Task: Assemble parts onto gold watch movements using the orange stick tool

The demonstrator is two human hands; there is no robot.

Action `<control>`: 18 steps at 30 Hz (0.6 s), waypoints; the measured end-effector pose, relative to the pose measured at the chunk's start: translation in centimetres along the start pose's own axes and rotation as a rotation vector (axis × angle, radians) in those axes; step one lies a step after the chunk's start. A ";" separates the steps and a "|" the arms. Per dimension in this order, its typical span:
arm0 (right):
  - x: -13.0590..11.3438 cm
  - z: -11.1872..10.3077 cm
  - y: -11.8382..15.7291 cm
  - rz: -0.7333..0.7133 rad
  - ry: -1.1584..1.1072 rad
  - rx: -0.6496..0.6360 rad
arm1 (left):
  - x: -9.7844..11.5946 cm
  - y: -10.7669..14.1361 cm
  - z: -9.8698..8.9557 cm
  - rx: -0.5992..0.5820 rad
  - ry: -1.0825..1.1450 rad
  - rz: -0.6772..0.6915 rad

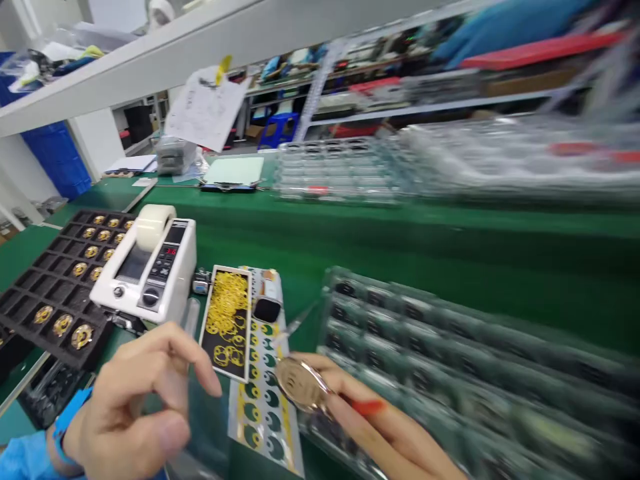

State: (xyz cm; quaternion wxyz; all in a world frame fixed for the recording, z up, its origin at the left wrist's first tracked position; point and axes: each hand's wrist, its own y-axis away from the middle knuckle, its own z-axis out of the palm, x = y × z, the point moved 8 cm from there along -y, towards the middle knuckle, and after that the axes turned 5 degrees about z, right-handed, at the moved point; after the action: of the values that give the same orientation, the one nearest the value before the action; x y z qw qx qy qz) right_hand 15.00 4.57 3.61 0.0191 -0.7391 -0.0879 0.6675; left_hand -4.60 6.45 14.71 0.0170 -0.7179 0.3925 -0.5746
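Note:
My left hand (pixel 145 397) is raised at the lower left, its thumb and index finger apart with nothing between them. At the lower centre, my right hand (pixel 370 420) pinches a round metal-rimmed disc (pixel 301 385) between thumb and fingers. Below and left of that disc lies a sticker sheet (pixel 273 420) with yellow and dark round shapes. A small tray (pixel 230 320) of yellow ring-like pieces sits between the hands, further back. Beside it, a dark square-faced item (pixel 267 309) rests on the sheet.
A white tape dispenser (pixel 150 267) stands left, beside a black compartment tray (pixel 60 287) with gold round parts. Clear plastic trays (pixel 425 360) lie at the right; more are stacked behind (pixel 340 170). A shelf beam (pixel 200 47) crosses above.

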 end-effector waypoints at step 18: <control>2.2 0.9 0.3 0.334 -0.287 -0.184 | -8.9 -2.4 9.1 -0.251 0.198 -0.342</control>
State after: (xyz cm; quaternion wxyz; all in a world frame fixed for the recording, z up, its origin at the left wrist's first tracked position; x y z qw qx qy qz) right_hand 14.34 4.55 1.34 -0.1717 -0.6396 -0.0269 0.7488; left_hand 4.03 9.40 5.58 -0.2085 -0.7107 0.3333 -0.5834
